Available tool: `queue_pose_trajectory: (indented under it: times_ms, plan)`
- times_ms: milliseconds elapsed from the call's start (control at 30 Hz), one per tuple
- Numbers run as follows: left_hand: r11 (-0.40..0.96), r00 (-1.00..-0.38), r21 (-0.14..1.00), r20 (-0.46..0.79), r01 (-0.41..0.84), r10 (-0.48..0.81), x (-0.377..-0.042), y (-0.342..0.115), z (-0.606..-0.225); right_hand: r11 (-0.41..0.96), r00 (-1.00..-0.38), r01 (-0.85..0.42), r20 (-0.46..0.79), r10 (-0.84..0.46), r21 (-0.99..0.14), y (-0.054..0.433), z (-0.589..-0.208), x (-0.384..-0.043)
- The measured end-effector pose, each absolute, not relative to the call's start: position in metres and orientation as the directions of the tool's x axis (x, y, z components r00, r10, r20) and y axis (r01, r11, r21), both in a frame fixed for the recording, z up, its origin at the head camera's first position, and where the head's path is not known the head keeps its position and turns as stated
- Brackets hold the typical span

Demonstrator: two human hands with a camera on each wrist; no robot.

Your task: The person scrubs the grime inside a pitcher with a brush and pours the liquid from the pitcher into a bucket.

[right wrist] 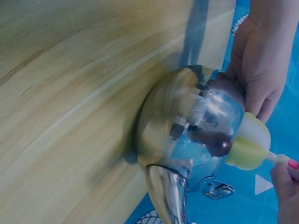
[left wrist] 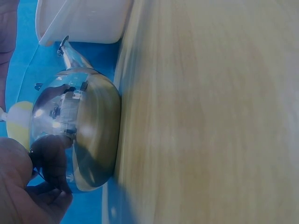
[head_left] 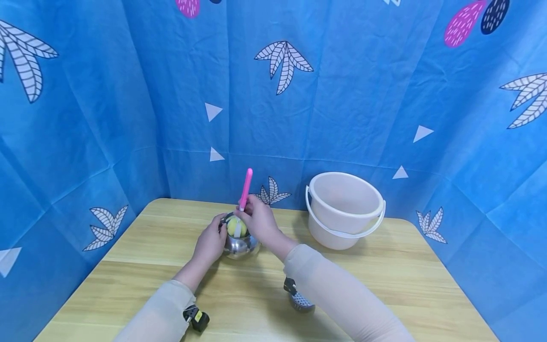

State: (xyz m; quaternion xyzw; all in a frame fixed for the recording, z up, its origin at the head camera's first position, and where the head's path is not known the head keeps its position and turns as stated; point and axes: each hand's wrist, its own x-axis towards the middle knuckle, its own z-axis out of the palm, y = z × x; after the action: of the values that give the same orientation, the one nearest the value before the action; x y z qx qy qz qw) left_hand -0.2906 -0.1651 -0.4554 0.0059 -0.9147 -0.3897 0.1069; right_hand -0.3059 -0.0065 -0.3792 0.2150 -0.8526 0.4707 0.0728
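The kettle (head_left: 241, 248) is polished metal, smooth and mirror-bright, picking up clear reflections on its rounded wall; its spout (right wrist: 167, 189) has the same glossy metal finish. The sponge (right wrist: 245, 154) looks soft and matt, and the handle (head_left: 246, 189) joined to it is smooth plastic with a slight shine. Smooth plastic also makes up the bucket (head_left: 331, 232), with a soft, low sheen on its wall. The surface (head_left: 141, 285) has a streaked wood grain and a smooth, satin look. The curtain (head_left: 278, 123) seems to be thin, creased cloth with a faint sheen, while the sleeves (head_left: 342, 294) are matt cloth.
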Motion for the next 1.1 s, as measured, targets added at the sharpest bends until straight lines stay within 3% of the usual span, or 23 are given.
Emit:
queue_pose_trajectory:
  times_ms: [1100]
  plan:
    - [0.692,-0.977,0.718,0.194,0.076,-0.094,-0.2919,-0.1658,-0.4561,0.461,-0.876,-0.481,0.389,-0.283,-0.746,-0.0020,-0.3876,-0.3050]
